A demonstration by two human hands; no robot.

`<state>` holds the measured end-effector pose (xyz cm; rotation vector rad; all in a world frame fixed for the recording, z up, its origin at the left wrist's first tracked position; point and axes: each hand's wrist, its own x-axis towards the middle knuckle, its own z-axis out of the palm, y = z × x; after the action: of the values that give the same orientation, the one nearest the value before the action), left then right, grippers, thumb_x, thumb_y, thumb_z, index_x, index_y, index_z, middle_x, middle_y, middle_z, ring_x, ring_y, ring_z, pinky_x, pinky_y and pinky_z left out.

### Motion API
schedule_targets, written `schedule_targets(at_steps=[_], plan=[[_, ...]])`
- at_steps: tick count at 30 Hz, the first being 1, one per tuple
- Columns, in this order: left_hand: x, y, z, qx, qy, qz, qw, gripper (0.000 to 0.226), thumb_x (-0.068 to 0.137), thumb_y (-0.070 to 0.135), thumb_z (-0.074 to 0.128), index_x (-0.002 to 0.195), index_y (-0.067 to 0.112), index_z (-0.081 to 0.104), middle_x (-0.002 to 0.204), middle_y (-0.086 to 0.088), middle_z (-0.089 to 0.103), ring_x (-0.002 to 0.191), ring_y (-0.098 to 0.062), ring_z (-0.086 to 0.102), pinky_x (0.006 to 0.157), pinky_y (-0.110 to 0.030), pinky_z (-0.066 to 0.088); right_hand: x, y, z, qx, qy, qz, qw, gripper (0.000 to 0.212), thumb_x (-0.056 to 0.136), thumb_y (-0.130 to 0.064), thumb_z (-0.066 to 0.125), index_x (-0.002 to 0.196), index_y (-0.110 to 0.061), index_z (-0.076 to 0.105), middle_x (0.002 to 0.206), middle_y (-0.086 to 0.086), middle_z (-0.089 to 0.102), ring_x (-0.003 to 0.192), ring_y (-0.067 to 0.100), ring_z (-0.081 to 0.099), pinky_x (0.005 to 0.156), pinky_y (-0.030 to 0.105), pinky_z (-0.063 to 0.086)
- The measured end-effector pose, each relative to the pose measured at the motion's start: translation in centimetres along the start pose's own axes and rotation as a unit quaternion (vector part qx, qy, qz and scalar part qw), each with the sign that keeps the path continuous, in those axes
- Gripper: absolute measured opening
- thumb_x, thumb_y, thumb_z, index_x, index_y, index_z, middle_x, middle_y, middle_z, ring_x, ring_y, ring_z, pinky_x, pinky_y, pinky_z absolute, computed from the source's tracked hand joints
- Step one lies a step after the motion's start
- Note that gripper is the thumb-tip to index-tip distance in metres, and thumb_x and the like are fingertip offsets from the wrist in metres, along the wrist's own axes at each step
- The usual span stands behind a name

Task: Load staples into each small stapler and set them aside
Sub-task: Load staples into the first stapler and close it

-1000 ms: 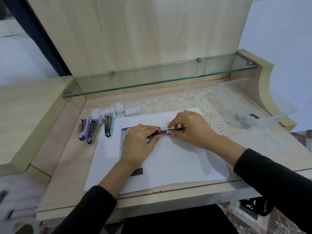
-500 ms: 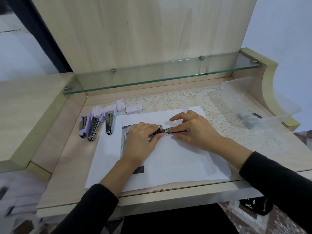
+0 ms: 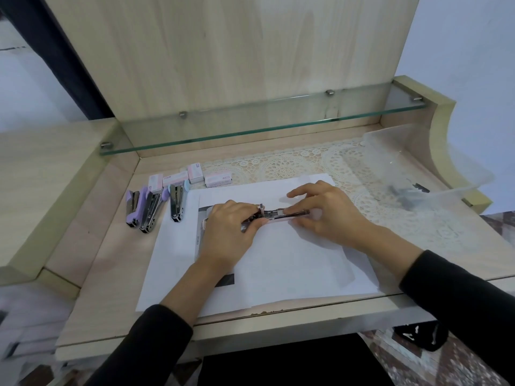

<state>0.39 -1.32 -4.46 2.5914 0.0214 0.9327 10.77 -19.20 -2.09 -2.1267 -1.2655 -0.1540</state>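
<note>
A small pink stapler (image 3: pixel 278 215) lies opened flat on the white paper (image 3: pixel 292 263) at the desk's middle. My left hand (image 3: pixel 230 228) grips its left end, fingers curled round the body. My right hand (image 3: pixel 324 211) holds the right end, thumb and fingers pinching along the metal staple channel, index finger raised. Whether staples sit in the channel is too small to tell. Three more small staplers lie at the left: two purple ones (image 3: pixel 131 208) (image 3: pixel 150 211) and a light blue one (image 3: pixel 177 201). Several small pink staple boxes (image 3: pixel 196 174) lie behind them.
A clear plastic bin (image 3: pixel 451 168) with dark items inside stands at the right, on a lace mat (image 3: pixel 306 160). A glass shelf (image 3: pixel 250 126) overhangs the back of the wooden desk (image 3: pixel 106 263). A raised wooden ledge borders the left side.
My right hand has slid slightly right along the stapler and its index finger has lifted. The left hand keeps its grip. The camera view has shifted a little.
</note>
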Motion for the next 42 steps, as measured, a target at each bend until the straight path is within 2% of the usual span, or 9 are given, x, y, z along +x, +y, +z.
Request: schedule_targets(at_steps=[9, 17, 22, 24, 29, 33, 38, 40, 42], plan=[[0.0, 0.0, 0.1, 0.004, 0.003, -0.004, 1.000, 0.038, 0.077, 0.042, 0.053, 0.081, 0.009, 0.071, 0.079, -0.002, 0.071, 0.074, -0.010, 0.051, 0.072, -0.023, 0.033, -0.8, 1.3, -1.6, -0.009, 0.007, 0.025, 1.000, 0.020, 0.071, -0.008, 0.076, 0.086, -0.021, 0.075, 0.104, 0.003, 0.069, 0.082, 0.028, 0.059, 0.077, 0.030, 0.043], [-0.1, 0.0, 0.1, -0.011, -0.006, -0.015, 1.000, 0.038, 0.078, 0.042, 0.053, 0.083, 0.009, 0.071, 0.081, -0.001, 0.071, 0.077, -0.010, 0.050, 0.071, -0.024, 0.035, -0.7, 0.3, -1.6, 0.026, 0.018, 0.086, 0.996, 0.025, 0.074, -0.015, 0.073, 0.100, -0.013, 0.071, 0.095, 0.002, 0.070, 0.074, 0.013, 0.053, 0.074, 0.027, 0.044], [0.1, 0.2, -0.2, -0.054, -0.010, -0.012, 0.998, 0.035, 0.083, 0.036, 0.050, 0.090, 0.010, 0.073, 0.091, 0.000, 0.072, 0.081, -0.009, 0.055, 0.076, -0.031, 0.044, -0.5, 0.5, -0.9, 0.032, 0.014, 0.106, 0.994, 0.020, 0.072, -0.016, 0.076, 0.092, -0.013, 0.073, 0.089, 0.000, 0.068, 0.070, 0.012, 0.047, 0.070, 0.024, 0.038], [0.2, 0.6, -0.5, -0.066, 0.004, -0.015, 0.998, 0.035, 0.083, 0.034, 0.049, 0.093, 0.010, 0.073, 0.089, 0.000, 0.073, 0.080, -0.007, 0.055, 0.076, -0.028, 0.042, -0.6, 0.3, -0.9, 0.047, 0.013, 0.113, 0.992, 0.019, 0.072, -0.016, 0.076, 0.091, -0.014, 0.074, 0.085, -0.004, 0.065, 0.069, 0.010, 0.046, 0.069, 0.022, 0.034], [0.3, 0.5, -0.6, -0.080, 0.014, -0.040, 0.996, 0.032, 0.079, 0.039, 0.055, 0.086, 0.015, 0.075, 0.085, 0.005, 0.073, 0.081, -0.004, 0.061, 0.077, -0.034, 0.047, -0.9, 0.1, -0.5, 0.079, 0.038, 0.116, 0.989, 0.014, 0.068, -0.017, 0.078, 0.081, -0.013, 0.075, 0.078, -0.009, 0.063, 0.078, 0.021, 0.055, 0.075, 0.030, 0.042], [0.9, 0.8, -0.7, -0.040, 0.013, -0.007, 0.999, 0.032, 0.080, 0.038, 0.053, 0.079, 0.015, 0.076, 0.079, 0.004, 0.073, 0.081, -0.005, 0.060, 0.074, -0.032, 0.048, -1.0, 0.1, -0.3, 0.088, 0.050, 0.135, 0.986, 0.010, 0.069, -0.015, 0.078, 0.078, -0.013, 0.075, 0.080, -0.001, 0.071, 0.077, 0.018, 0.053, 0.076, 0.031, 0.041], [0.9, 1.8, 0.2, 0.037, -0.015, 0.069, 0.997, 0.027, 0.080, 0.029, 0.050, 0.080, 0.018, 0.075, 0.082, 0.007, 0.073, 0.079, -0.003, 0.057, 0.080, -0.025, 0.033, -1.0, 0.2, -0.1, 0.080, 0.041, 0.127, 0.988, 0.010, 0.070, -0.017, 0.077, 0.080, -0.014, 0.075, 0.083, 0.000, 0.072, 0.079, 0.019, 0.054, 0.075, 0.029, 0.041], [0.5, 2.2, 1.1, 0.040, -0.031, 0.101, 0.994, 0.028, 0.081, 0.026, 0.050, 0.088, 0.016, 0.075, 0.091, 0.004, 0.073, 0.083, -0.003, 0.058, 0.084, -0.027, 0.038, -1.0, 0.1, 0.0, 0.073, 0.035, 0.120, 0.989, 0.011, 0.071, -0.018, 0.076, 0.081, -0.014, 0.075, 0.084, 0.000, 0.072, 0.080, 0.019, 0.055, 0.076, 0.029, 0.041], [0.3, 2.2, 1.5, -0.003, -0.027, 0.080, 0.996, 0.030, 0.083, 0.026, 0.051, 0.093, 0.010, 0.073, 0.097, -0.003, 0.072, 0.090, -0.008, 0.058, 0.087, -0.031, 0.046, -1.1, 0.1, 0.0, 0.073, 0.038, 0.118, 0.990, 0.011, 0.072, -0.019, 0.076, 0.082, -0.015, 0.075, 0.084, 0.000, 0.072, 0.080, 0.019, 0.055, 0.076, 0.029, 0.042]])
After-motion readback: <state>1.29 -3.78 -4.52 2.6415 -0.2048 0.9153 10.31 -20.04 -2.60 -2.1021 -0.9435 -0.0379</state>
